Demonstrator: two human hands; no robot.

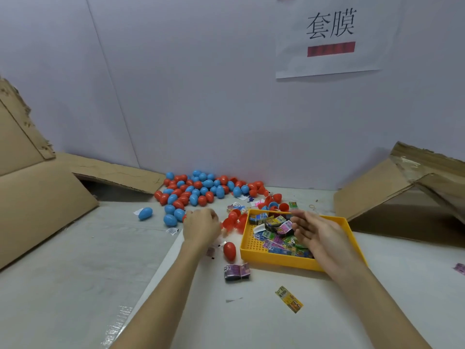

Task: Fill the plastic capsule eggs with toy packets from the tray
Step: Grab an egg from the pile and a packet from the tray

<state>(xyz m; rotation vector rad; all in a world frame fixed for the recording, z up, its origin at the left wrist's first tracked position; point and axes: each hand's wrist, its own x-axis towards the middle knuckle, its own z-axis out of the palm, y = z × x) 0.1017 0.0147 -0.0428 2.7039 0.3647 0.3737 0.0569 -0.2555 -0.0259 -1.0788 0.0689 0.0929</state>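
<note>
Worktop [251, 311]: one, pale, backed by a wall.
Cardboard sheets: three, one at the left edge [37, 192], one along the back left [113, 172], one at the right edge [392, 197].
Paper sign [329, 36]: one, on the wall.
Tray [276, 258]: one, yellow, right of centre, holding a heap of toy packets [276, 235] too jumbled to count.
Egg pile [201, 190]: several dozen red and blue closed eggs against the back edge; open red halves [236, 220] between pile and tray, count unclear.
Stray eggs: one blue [145, 213] left of the pile, one red [229, 251] just beside the tray's left wall.
Loose packets: one purple [237, 272] near the tray's front corner, one yellow [289, 299] nearer the front edge.
Left hand [201, 227]: fingers curled; contents hidden, cannot tell.
Right hand [314, 233]: over the tray, fingers straight, slightly spread, covering some packets.
</note>
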